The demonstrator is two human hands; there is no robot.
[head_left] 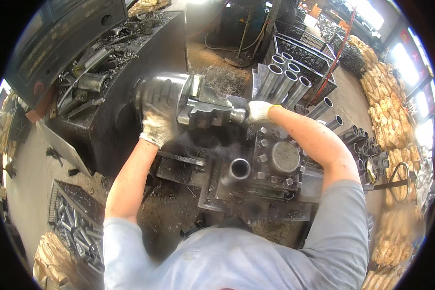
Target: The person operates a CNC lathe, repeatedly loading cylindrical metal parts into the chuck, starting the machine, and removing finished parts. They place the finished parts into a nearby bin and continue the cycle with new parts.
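My left hand (160,108), in a dirty white knit glove, lies over the round lathe chuck (182,89), its fingers stretched flat across the curved side. Stepped metal jaws (210,116) project from the chuck to the right. A short shiny round end (238,115) sticks out past them. Close to that end is my gloved right hand (260,111), its fingers closed; what they hold, if anything, is hidden. Below it stands the square tool post (285,157) with several bolts and a round cap. One metal tube (239,169) stands upright beside the post.
Several steel tubes (289,81) stand beyond my right hand, near black crates (302,46). More tubes (360,140) are at the right. Metal chips and tools cover the headstock top (130,46). A bin of short metal pieces (75,232) sits at the lower left.
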